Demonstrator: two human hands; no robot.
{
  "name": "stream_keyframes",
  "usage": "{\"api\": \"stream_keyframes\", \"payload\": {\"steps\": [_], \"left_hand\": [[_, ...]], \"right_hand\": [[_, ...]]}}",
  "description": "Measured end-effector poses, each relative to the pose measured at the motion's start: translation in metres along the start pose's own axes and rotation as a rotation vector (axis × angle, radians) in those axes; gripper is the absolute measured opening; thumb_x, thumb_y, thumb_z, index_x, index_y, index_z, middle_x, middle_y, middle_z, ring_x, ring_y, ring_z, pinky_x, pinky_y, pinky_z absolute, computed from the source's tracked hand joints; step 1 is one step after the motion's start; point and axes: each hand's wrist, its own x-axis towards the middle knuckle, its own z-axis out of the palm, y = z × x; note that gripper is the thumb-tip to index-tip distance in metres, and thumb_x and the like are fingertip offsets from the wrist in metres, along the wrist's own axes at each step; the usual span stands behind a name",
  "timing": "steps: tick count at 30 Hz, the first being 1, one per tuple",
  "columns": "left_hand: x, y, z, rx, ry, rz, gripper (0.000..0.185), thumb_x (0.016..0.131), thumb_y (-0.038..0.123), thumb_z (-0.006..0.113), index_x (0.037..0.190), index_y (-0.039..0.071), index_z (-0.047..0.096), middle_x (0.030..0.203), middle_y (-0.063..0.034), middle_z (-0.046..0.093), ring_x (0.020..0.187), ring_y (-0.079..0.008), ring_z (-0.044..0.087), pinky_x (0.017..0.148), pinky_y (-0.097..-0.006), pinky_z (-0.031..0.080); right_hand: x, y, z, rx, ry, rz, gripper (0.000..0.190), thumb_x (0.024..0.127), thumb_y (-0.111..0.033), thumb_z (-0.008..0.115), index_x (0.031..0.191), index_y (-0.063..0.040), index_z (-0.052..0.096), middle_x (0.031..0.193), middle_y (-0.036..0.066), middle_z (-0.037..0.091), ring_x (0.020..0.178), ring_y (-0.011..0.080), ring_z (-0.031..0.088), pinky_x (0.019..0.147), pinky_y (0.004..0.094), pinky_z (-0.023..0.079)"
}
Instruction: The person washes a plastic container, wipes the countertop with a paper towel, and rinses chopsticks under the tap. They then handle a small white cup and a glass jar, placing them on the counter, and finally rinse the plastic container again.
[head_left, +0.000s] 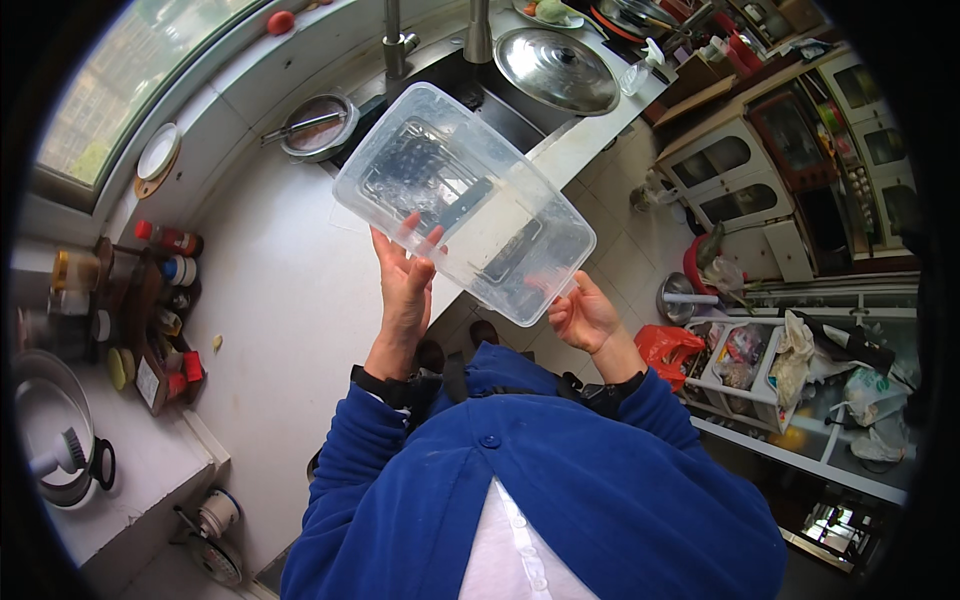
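A clear plastic storage container (480, 202) is held up by both hands, its open or bottom side hard to tell, with wet-looking marks on it. My left hand (405, 274) grips its left long side, fingers showing through the plastic. At the lower right corner, my right hand (585, 311) pinches the rim. Behind the container lies a dark sink (510, 112), with a round metal lid (556, 71) over its right part. A glass bowl (319, 127) with a metal utensil across it stands left of the sink.
The white countertop (262, 277) runs along the left. A wooden spice rack (142, 322) with jars and a pan (52, 420) stand at far left. A spray bottle (637, 75) stands right of the lid. White baskets (739, 367) and a red bag (667, 352) are at right.
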Motion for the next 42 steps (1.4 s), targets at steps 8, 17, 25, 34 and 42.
{"api": "stream_keyframes", "payload": {"steps": [8, 17, 25, 34, 42], "left_hand": [[0.006, -0.029, 0.026, -0.144, 0.152, -0.240, 0.120, 0.073, 0.045, 0.074, 0.146, 0.016, -0.017, 0.141, -0.0180, 0.021, 0.124, -0.0380, 0.036, 0.098, -0.0482, 0.038], [0.043, -0.106, 0.094, -0.313, 0.303, -0.504, 0.098, 0.072, 0.055, 0.070, 0.143, 0.019, 0.013, 0.137, -0.0178, 0.024, 0.116, -0.0369, 0.042, 0.090, -0.0496, 0.042], [0.098, -0.186, 0.179, -0.160, 0.383, -0.462, 0.096, 0.072, 0.059, 0.066, 0.143, 0.019, 0.016, 0.137, -0.0202, 0.031, 0.124, -0.0481, 0.036, 0.093, -0.0565, 0.041], [0.143, -0.182, 0.194, -0.053, 0.485, -0.371, 0.095, 0.072, 0.056, 0.066, 0.144, 0.017, 0.018, 0.139, -0.0153, 0.029, 0.116, -0.0430, 0.042, 0.087, -0.0524, 0.045], [0.224, -0.139, 0.120, 0.360, 0.624, -0.351, 0.097, 0.079, 0.060, 0.062, 0.147, 0.007, 0.017, 0.151, -0.0143, 0.023, 0.132, -0.0363, 0.028, 0.100, -0.0559, 0.028]], "right_hand": [[-0.034, -0.015, 0.009, -0.529, 0.229, -0.087, 0.062, 0.090, -0.061, 0.044, 0.092, -0.001, 0.060, 0.067, 0.009, 0.063, 0.053, 0.0134, 0.061, 0.052, 0.0215, 0.050], [-0.044, -0.122, -0.046, -1.231, 0.403, -0.590, 0.050, 0.088, -0.049, 0.058, 0.097, 0.000, 0.057, 0.074, 0.006, 0.061, 0.063, 0.0114, 0.060, 0.060, 0.0227, 0.049], [-0.037, -0.262, -0.074, -1.264, 0.069, -0.663, 0.064, 0.088, -0.028, 0.065, 0.136, -0.001, 0.034, 0.100, 0.006, 0.058, 0.092, 0.0112, 0.055, 0.082, 0.0243, 0.043], [0.046, -0.321, -0.034, -1.118, 0.052, -0.365, 0.065, 0.084, -0.042, 0.064, 0.130, -0.002, 0.041, 0.080, 0.005, 0.061, 0.063, 0.0101, 0.058, 0.056, 0.0235, 0.046], [0.150, -0.357, 0.002, -0.994, 0.168, -0.139, 0.043, 0.081, -0.025, 0.062, 0.114, -0.001, 0.048, 0.069, 0.001, 0.050, 0.055, 0.0109, 0.051, 0.051, 0.0254, 0.047]]}}
